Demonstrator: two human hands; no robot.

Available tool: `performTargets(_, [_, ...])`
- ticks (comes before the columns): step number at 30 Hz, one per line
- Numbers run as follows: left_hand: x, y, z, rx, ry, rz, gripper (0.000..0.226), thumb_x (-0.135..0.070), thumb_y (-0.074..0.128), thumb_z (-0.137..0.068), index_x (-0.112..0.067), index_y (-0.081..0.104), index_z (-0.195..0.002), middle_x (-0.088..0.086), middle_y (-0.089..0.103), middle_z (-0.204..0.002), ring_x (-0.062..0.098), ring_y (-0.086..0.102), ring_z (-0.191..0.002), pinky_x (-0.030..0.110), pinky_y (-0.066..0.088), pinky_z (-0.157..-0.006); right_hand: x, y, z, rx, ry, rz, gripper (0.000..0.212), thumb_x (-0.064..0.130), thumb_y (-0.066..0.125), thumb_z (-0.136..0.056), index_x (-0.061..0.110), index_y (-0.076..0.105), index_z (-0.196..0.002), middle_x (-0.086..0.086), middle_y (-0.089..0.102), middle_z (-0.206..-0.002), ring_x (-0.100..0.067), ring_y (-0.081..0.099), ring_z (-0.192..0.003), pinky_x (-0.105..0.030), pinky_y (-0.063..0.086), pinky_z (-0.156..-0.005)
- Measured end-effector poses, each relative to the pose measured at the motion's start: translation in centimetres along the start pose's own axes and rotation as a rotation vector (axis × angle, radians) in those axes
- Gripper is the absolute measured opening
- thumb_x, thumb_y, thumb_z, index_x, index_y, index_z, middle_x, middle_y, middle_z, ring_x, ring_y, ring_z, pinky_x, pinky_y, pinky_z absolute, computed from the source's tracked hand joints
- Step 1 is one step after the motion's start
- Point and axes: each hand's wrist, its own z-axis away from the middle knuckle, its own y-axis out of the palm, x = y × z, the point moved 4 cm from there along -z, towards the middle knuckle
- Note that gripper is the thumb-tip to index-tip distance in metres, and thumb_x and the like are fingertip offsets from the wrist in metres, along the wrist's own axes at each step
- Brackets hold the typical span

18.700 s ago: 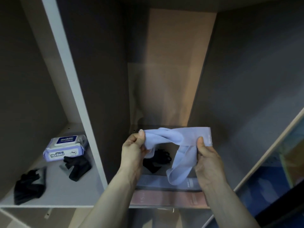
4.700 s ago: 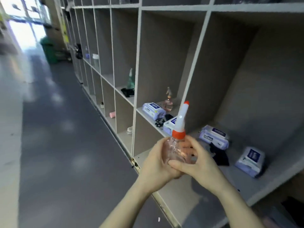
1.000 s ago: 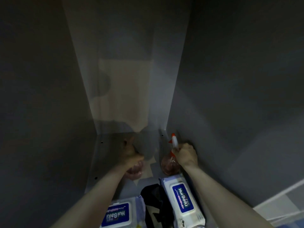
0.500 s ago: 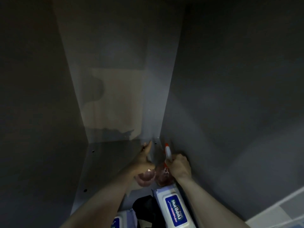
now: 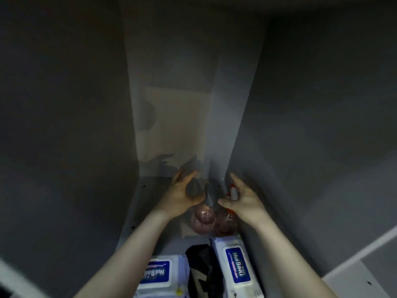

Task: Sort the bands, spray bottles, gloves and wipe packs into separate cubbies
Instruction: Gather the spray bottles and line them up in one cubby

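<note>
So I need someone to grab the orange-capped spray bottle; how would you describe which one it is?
Look at the back of the grey cubby, behind two white wipe packs. Two clear pinkish spray bottles stand side by side; take the right one, under the right hand. Only it shows an orange collar and white nozzle.

We looked into a deep grey storage cubby (image 5: pixel 300 125) with bare laminate walls, stocked with wipe packs (image 5: pixel 237 269) and spray bottles (image 5: pixel 203 220), which suggested a storeroom or supply shelving unit.

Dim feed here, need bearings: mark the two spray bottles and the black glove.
Left bottle (image 5: pixel 203 220): head view, round body.
Right bottle (image 5: pixel 225 223): head view, round body.
Glove (image 5: pixel 200 265): head view, middle, between the wipe packs.
</note>
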Motion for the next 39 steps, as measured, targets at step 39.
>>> performTargets(39, [22.6, -35.7, 34.5, -0.299, -0.337, 0.011, 0.060, -0.029, 0.074, -0.080, -0.026, 0.051, -0.135, -0.002, 0.055, -0.126, 0.016, 0.062, -0.107, 0.031, 0.048, -0.095, 25.9, 36.5, 19.6, 0.320, -0.289, 0.154, 0.080, 0.039, 0.069, -0.080, 0.038, 0.024, -0.147, 0.010, 0.037, -0.149, -0.008, 0.035, -0.138, -0.036, 0.033, -0.112])
